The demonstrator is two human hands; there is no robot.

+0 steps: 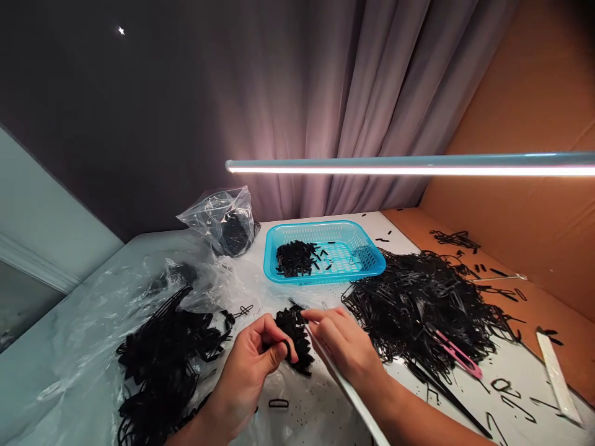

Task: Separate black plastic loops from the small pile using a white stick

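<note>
My left hand point(257, 367) is closed in a pinch, thumb against bent fingers, on a small black piece point(286, 348) that the fingertips mostly cover. Just beyond it lies a small heap of short black pieces point(297, 331) on the white table. My right hand point(343, 344) is curled along a long white stick point(356, 402), which slants from the heap to the lower edge of the view. Its index fingertip touches or nearly touches the heap. Near my left wrist lies a single black loop point(279, 403).
A blue basket point(325, 280) behind my hands holds short black pieces. Large tangles of black loops lie right point(418, 303) and left point(162, 353). A pink-handled tool point(458, 356) rests on the right pile. Clear plastic bags point(218, 217) and a lit tube lamp point(409, 164) are further back.
</note>
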